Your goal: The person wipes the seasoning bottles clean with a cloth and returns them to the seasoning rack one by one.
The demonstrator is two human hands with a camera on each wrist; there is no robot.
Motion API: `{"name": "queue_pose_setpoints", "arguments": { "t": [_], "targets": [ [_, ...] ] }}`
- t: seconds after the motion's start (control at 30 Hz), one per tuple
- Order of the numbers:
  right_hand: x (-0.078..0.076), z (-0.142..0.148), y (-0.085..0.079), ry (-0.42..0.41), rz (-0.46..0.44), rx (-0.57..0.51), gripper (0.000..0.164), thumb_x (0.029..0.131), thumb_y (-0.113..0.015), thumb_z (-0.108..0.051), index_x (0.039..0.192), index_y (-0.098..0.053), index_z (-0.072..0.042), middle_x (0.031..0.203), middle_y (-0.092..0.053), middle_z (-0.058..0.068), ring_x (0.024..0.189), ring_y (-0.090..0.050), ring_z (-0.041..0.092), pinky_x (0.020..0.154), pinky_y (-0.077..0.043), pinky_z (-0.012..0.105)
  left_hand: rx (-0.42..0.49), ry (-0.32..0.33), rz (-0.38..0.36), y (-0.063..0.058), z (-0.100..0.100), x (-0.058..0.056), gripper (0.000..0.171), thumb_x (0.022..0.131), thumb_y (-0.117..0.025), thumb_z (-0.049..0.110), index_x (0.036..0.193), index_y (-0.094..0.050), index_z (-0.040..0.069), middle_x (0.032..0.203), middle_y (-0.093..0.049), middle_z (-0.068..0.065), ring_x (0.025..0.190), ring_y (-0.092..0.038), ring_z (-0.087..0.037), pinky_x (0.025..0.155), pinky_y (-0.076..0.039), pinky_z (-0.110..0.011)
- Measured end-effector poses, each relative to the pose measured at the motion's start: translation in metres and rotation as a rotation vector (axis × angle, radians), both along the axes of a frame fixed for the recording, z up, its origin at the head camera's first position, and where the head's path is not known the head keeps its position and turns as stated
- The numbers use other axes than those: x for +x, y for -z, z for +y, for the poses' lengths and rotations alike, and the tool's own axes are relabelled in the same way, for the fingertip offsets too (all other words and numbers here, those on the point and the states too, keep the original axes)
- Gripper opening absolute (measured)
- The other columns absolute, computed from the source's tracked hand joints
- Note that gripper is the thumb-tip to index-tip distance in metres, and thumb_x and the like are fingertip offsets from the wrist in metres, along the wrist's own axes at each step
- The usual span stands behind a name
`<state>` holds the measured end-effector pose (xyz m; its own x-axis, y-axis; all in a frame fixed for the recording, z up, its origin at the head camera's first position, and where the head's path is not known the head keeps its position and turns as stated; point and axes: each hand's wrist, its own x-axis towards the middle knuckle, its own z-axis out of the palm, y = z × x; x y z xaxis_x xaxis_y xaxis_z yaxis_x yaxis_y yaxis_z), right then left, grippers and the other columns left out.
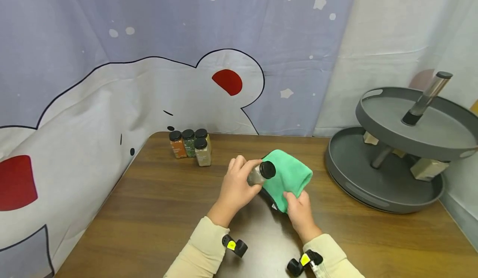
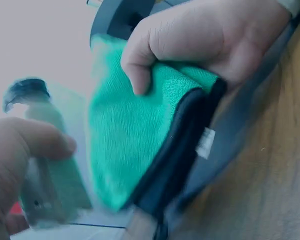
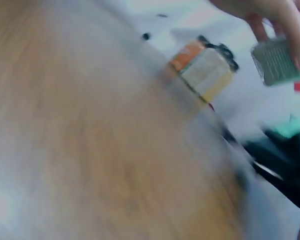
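Observation:
My left hand grips a clear spice jar with a black lid, tilted so the lid points to the right. Beside it, my right hand pinches a folded green cloth with dark edging and a small white tag. In the left wrist view the cloth hangs from the right hand's thumb and fingers, just apart from the jar. Motion blurs the right wrist view, where the jar's base shows under the left hand's fingers.
Several black-lidded spice jars stand grouped at the table's back left. A grey two-tier round tray with a metal post stands at the right, pale boxy items on its lower tier. A patterned curtain hangs behind the wooden table.

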<state>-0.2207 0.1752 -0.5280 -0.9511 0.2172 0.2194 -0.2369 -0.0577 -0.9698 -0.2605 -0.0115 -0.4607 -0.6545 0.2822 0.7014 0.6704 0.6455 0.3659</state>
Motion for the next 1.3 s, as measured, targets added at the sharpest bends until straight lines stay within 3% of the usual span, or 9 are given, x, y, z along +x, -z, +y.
{"name": "queue_pose_setpoints", "arguments": {
  "t": [0.2,0.37,0.47,0.57,0.63,0.7,0.9,1.1,1.3],
  "targets": [
    [0.003,-0.007,-0.020,0.124,0.483,0.442,0.030,0.081,-0.057,0.018,0.111,-0.063,0.016,0.106,-0.068,0.023,0.099,-0.063,0.006,0.087,-0.050,0.017,-0.135,0.074,-0.220,-0.018,-0.010,0.007,0.057,0.067,-0.090,0.026,0.120,-0.070,0.018,0.094,-0.054,0.005,0.084,-0.052,-0.012,0.059,-0.046,-0.026],
    [0.007,-0.012,-0.053,-0.096,0.888,0.433,0.042,0.099,-0.054,0.004,0.138,-0.047,0.019,0.145,-0.049,0.030,0.140,-0.046,0.025,0.114,-0.037,0.033,0.162,0.608,-0.575,-0.033,-0.025,0.011,0.050,0.080,-0.084,0.030,0.115,-0.067,-0.001,0.096,-0.064,0.001,0.081,-0.058,-0.007,0.067,-0.052,-0.026],
    [0.015,-0.017,-0.071,-0.194,0.984,0.380,0.043,0.105,-0.051,-0.009,0.136,-0.047,0.021,0.146,-0.049,0.028,0.140,-0.047,0.030,0.114,-0.037,0.035,0.369,0.966,-0.801,-0.033,-0.033,0.009,0.065,0.087,-0.076,0.040,0.105,-0.058,-0.019,0.086,-0.067,0.003,0.073,-0.063,-0.005,0.062,-0.055,-0.025],
    [0.021,-0.021,-0.079,-0.246,0.975,0.376,0.044,0.105,-0.050,-0.010,0.136,-0.047,0.020,0.145,-0.050,0.027,0.139,-0.047,0.029,0.114,-0.038,0.035,0.465,1.123,-0.962,-0.028,-0.039,0.005,0.082,0.088,-0.073,0.048,0.100,-0.046,-0.028,0.080,-0.069,0.007,0.068,-0.066,-0.004,0.060,-0.055,-0.022],
    [0.021,-0.021,-0.077,-0.238,0.933,0.398,0.041,0.104,-0.051,-0.007,0.137,-0.048,0.018,0.145,-0.051,0.027,0.139,-0.048,0.028,0.113,-0.038,0.034,0.461,1.054,-0.989,-0.029,-0.040,0.005,0.076,0.087,-0.074,0.042,0.102,-0.047,-0.027,0.081,-0.069,0.006,0.068,-0.066,-0.005,0.060,-0.054,-0.022],
    [0.020,-0.020,-0.074,-0.195,0.852,0.450,0.040,0.100,-0.051,0.004,0.139,-0.051,0.013,0.144,-0.053,0.025,0.137,-0.050,0.027,0.113,-0.039,0.033,0.332,0.818,-0.868,-0.036,-0.038,0.009,0.061,0.084,-0.078,0.035,0.104,-0.057,-0.019,0.084,-0.067,0.004,0.071,-0.064,-0.007,0.063,-0.054,-0.024],
    [0.026,-0.024,-0.071,0.051,0.619,0.709,0.068,0.078,-0.047,0.017,0.142,-0.057,-0.004,0.144,-0.057,0.014,0.130,-0.057,0.028,0.110,-0.040,0.027,-0.242,0.001,-0.189,-0.042,-0.010,0.029,0.047,0.064,-0.086,0.015,0.106,-0.066,0.010,0.095,-0.060,-0.001,0.086,-0.059,-0.018,0.071,-0.057,-0.038],
    [0.018,-0.012,-0.068,0.074,0.269,0.680,0.044,0.083,-0.052,0.009,0.123,-0.067,-0.001,0.117,-0.071,0.012,0.101,-0.068,0.022,0.087,-0.056,0.039,-0.399,-0.060,0.130,-0.023,0.006,0.029,0.047,0.067,-0.090,0.029,0.100,-0.064,0.007,0.091,-0.053,-0.002,0.080,-0.055,-0.018,0.056,-0.054,-0.032],
    [-0.001,0.020,-0.061,-0.036,-0.007,0.234,0.051,0.085,-0.045,0.013,0.132,-0.062,0.003,0.124,-0.066,0.013,0.096,-0.063,0.010,0.078,-0.052,0.023,-0.236,0.090,-0.081,-0.036,0.006,0.035,0.053,0.077,-0.086,0.041,0.118,-0.067,0.014,0.100,-0.057,0.003,0.085,-0.057,-0.012,0.058,-0.050,-0.028]
  ]
}}
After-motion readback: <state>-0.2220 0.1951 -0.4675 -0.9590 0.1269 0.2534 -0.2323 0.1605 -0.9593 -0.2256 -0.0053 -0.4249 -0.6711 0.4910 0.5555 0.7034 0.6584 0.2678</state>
